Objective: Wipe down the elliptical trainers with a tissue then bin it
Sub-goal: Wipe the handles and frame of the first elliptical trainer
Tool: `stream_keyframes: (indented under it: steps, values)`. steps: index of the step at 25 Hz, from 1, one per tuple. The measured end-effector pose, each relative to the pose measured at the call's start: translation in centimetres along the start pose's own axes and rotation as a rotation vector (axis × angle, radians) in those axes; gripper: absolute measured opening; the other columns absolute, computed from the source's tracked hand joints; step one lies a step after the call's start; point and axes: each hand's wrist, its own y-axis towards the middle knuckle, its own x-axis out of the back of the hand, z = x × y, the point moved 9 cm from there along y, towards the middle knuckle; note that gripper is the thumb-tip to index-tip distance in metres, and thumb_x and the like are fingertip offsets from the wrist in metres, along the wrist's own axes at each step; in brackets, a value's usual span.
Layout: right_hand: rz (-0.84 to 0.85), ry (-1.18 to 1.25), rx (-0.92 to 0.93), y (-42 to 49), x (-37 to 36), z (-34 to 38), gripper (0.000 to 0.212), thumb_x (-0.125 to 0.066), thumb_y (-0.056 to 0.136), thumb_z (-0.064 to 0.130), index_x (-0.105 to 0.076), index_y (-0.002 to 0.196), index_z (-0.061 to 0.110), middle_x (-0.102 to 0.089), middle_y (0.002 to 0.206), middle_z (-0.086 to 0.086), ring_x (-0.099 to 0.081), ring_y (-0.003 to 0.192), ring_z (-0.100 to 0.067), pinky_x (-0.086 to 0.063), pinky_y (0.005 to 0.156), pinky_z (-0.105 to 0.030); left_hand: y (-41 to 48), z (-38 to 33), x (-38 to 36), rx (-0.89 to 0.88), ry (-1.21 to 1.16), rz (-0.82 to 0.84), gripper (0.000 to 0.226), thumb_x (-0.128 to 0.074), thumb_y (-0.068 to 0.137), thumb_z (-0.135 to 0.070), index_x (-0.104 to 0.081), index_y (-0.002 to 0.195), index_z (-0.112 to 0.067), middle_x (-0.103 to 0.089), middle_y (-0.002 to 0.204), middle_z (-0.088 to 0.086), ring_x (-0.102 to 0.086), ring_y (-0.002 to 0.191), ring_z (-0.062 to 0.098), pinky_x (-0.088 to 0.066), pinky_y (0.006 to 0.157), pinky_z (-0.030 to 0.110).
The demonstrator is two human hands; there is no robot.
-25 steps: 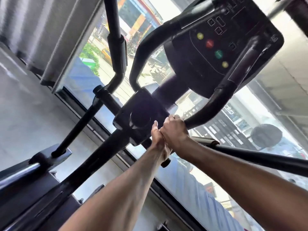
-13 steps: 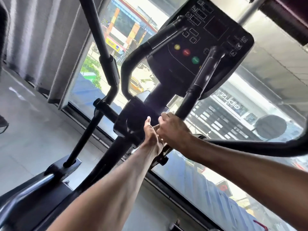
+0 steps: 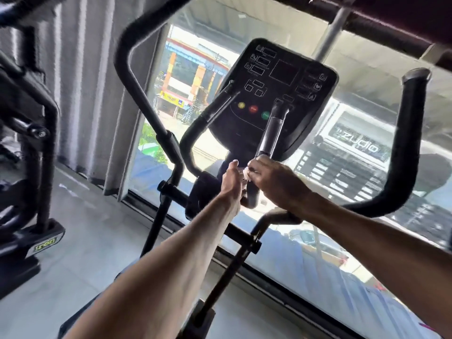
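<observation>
The elliptical trainer [image 3: 171, 152] is being wiped at the inner handlebar [image 3: 271, 133] under the console [image 3: 283, 94]. The tissue [image 3: 245, 172] is being gripped at the bar's base by the right hand [image 3: 278, 184], fingers curled. The left hand [image 3: 231, 184] is being held alongside; its grip cannot be told. Strokes up the bar are judged due next.

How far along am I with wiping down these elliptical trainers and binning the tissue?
Done: nothing shows as finished; no surface looks visibly wiped. In hand: the right hand holds a white tissue at the base of the short handle below the console, the left hand beside it. Left: the long handles, the second trainer, then binning; no bin is in view.
</observation>
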Motion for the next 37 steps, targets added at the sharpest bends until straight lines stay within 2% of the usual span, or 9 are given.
stream_keyframes:
  steps: [4, 9, 13, 16, 19, 23, 27, 31, 37]
  values:
    - [-0.154, 0.114, -0.148, 0.3, 1.0, -3.5, 0.022, -0.051, 0.097, 0.008, -0.072, 0.098, 0.000, -0.063, 0.104, -0.010, -0.060, 0.098, -0.028, -0.058, 0.072, -0.038, 0.4, -3.1, -1.8, -0.070, 0.110, 0.045, 0.042, -0.038, 0.106, -0.040, -0.066, 0.111, -0.009, -0.069, 0.101, 0.008, -0.060, 0.086, 0.016, -0.045, 0.076, 0.029]
    - [-0.213, 0.204, -0.360, 2.2, 0.9, -9.1, 0.042, -0.038, 0.096, 0.017, -0.074, 0.106, -0.002, -0.066, 0.105, -0.010, -0.059, 0.098, -0.028, -0.058, 0.076, -0.038, 1.8, -6.0, -3.1, -0.094, 0.207, 0.045, 0.050, -0.033, 0.109, -0.041, -0.071, 0.116, -0.009, -0.072, 0.096, 0.001, -0.062, 0.081, 0.012, -0.044, 0.071, 0.029]
    - [-0.227, 0.161, -0.464, 4.1, 0.8, -12.4, 0.020, -0.060, 0.094, 0.002, -0.074, 0.107, 0.001, -0.064, 0.107, -0.008, -0.057, 0.100, -0.027, -0.060, 0.074, -0.038, 2.6, -8.8, -4.7, -0.131, 0.263, 0.039, 0.057, -0.041, 0.098, -0.051, -0.068, 0.126, -0.009, -0.073, 0.113, 0.005, -0.067, 0.096, 0.019, -0.049, 0.077, 0.032]
    - [-0.322, 0.215, -0.612, 4.4, 1.8, -15.6, 0.019, -0.065, 0.093, 0.002, -0.076, 0.109, 0.003, -0.065, 0.104, -0.007, -0.059, 0.098, -0.027, -0.054, 0.080, -0.033, 3.1, -9.8, -6.1, -0.132, 0.302, 0.053, 0.068, -0.042, 0.088, -0.059, -0.065, 0.132, -0.012, -0.070, 0.130, 0.008, -0.068, 0.113, 0.025, -0.050, 0.085, 0.037]
    - [-0.316, 0.302, -0.734, 5.1, 1.3, -18.3, 0.025, -0.062, 0.091, -0.003, -0.078, 0.107, 0.008, -0.070, 0.102, -0.006, -0.065, 0.095, -0.027, -0.052, 0.084, -0.031, 3.5, -10.9, -7.2, -0.139, 0.293, 0.074, 0.049, -0.041, 0.100, -0.052, -0.068, 0.117, -0.015, -0.071, 0.111, 0.003, -0.065, 0.089, 0.018, -0.048, 0.074, 0.033]
    - [-0.137, 0.529, -0.795, 5.1, -0.1, -20.4, 0.030, -0.061, 0.090, -0.006, -0.077, 0.110, 0.010, -0.075, 0.109, -0.009, -0.071, 0.101, -0.023, -0.052, 0.088, -0.024, 4.4, -11.4, -7.4, -0.107, 0.306, 0.099, 0.060, -0.035, 0.104, -0.054, -0.060, 0.137, -0.011, -0.069, 0.127, 0.009, -0.066, 0.097, 0.020, -0.047, 0.072, 0.034]
    - [-0.110, 0.506, -0.838, 5.1, 0.5, -20.3, 0.030, -0.063, 0.088, -0.005, -0.078, 0.110, 0.010, -0.076, 0.109, -0.010, -0.071, 0.100, -0.024, -0.047, 0.082, -0.018, 4.3, -11.6, -7.5, -0.095, 0.321, 0.102, 0.068, -0.034, 0.100, -0.059, -0.055, 0.145, -0.012, -0.065, 0.139, 0.010, -0.066, 0.114, 0.026, -0.047, 0.072, 0.034]
    - [-0.053, 0.572, -0.818, 5.7, 0.2, -20.2, 0.038, -0.058, 0.088, -0.007, -0.077, 0.112, 0.015, -0.075, 0.114, -0.007, -0.070, 0.106, -0.022, -0.053, 0.093, -0.025, 3.8, -12.1, -7.8, -0.116, 0.349, 0.062, 0.068, -0.032, 0.101, -0.059, -0.059, 0.140, -0.011, -0.071, 0.125, 0.011, -0.066, 0.093, 0.021, -0.044, 0.067, 0.033]
    - [-0.227, 0.756, -0.787, 4.2, 1.9, -19.0, 0.021, -0.072, 0.089, 0.006, -0.079, 0.107, 0.013, -0.078, 0.103, -0.003, -0.071, 0.093, -0.011, -0.054, 0.085, -0.021, 2.0, -12.6, -7.9, -0.156, 0.383, 0.044, 0.051, -0.036, 0.105, -0.048, -0.072, 0.113, -0.013, -0.075, 0.105, 0.008, -0.066, 0.083, 0.019, -0.049, 0.071, 0.033]
